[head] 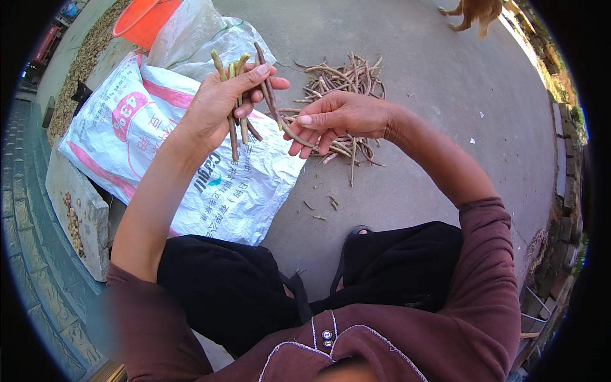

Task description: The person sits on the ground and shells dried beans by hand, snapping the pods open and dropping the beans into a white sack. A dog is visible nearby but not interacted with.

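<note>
My left hand [217, 102] grips a small bundle of long bean pods [233, 133], purplish brown with some greenish ends, above a woven plastic sack. My right hand [341, 122] pinches the lower end of a curved pod [297, 135] between thumb and fingers. The upper part of that pod runs toward my left hand, beside another dark pod [269, 93]. Behind and below my right hand, a loose pile of similar pods [351, 76] lies on the concrete ground, partly hidden by the hand and wrist.
The printed white sack [186, 157] lies flat on the left, with a translucent plastic bag [191, 36] and an orange bucket [143, 21] beyond. Small pod scraps [320, 217] dot the concrete. A stone slab [90, 224] bears small nut-like pieces. A brown dog [472, 13] stands far right.
</note>
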`<state>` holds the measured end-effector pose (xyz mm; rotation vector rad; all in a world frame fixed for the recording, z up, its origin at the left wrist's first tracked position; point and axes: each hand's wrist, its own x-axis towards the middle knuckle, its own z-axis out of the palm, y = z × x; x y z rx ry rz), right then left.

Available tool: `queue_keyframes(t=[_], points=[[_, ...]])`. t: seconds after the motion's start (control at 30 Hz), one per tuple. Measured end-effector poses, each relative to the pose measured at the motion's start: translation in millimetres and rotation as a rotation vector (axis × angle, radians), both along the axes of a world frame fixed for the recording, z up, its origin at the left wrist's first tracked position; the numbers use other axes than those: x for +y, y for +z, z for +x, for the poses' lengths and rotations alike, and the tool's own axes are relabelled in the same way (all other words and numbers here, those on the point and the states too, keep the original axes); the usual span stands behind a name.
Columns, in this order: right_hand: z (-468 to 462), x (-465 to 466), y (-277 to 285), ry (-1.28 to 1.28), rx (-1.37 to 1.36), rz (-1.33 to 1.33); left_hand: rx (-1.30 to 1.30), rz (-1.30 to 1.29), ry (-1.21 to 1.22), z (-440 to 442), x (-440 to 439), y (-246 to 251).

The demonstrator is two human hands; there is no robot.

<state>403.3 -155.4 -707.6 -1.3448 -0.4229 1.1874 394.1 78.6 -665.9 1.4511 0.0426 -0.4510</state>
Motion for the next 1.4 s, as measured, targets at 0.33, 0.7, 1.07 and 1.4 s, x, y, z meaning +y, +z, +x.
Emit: queue_keyframes(t=[0.33,0.7,1.07,1.4], points=[[-7.9,16.7,4.1,-0.113,-0.306,0.002,-0.039,0.080,0.100,0.1,3.4,0.0],[-1.7,20.3,-10.9,-0.475,0.053,0.057,-0.084,0.052,0.139,-0.3,0.2,-3.5],[-5.9,13.2,-1.5,-0.354,-0.160,0.048,-0.106,-0.027,0.336,12.3,20.2,-6.8],[14.1,7.2,-25.0,-0.505,-0.500,-0.096,-0.278,0.026,0.174,-2.2,-0.5,2.3]])
